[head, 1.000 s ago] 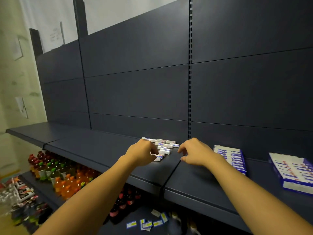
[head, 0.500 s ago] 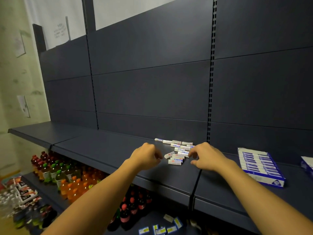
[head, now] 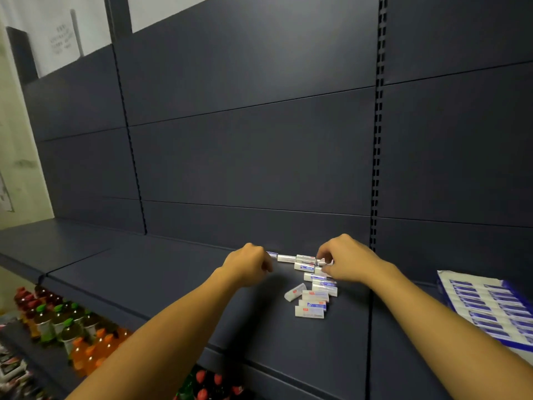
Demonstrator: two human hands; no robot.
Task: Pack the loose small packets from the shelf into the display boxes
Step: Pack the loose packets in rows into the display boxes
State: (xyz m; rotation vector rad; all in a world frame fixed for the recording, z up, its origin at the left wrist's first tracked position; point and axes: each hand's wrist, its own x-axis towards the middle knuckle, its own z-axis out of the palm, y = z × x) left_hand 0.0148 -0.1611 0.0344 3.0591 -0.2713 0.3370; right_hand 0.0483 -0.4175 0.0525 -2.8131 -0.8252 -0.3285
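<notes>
Dark blue-grey metal shelving fills the view: back panels above, one long shelf (head: 161,272) at hand height, a slotted upright (head: 377,134) right of centre.

Loose small packets (head: 313,295): white with blue and red print, lying in an untidy cluster on the shelf just left of the upright. A short row runs along the back panel; more trail toward the front edge, several overlapping, one (head: 294,291) lying at an angle to the left of the rest.

Display box (head: 487,307): white and blue, open top, on the shelf section to the right, apart from the cluster. Rows of like packets fill it; its right end is cut off by the picture's edge.

Left hand (head: 248,265): at the left end of the back row, knuckles up, fingers curled under. Whether it holds a packet cannot be told; the end packet of the row is partly hidden behind it.

Right hand (head: 350,261): over the right end of the back row, fingers curled down among the packets, the fingertips pinching one small packet (head: 323,261).

Lower shelf, bottom left: bottled drinks (head: 66,327) with green, orange and red caps, standing in rows.

Wall at far left: pale, with papers (head: 62,39) pinned up, print illegible.
</notes>
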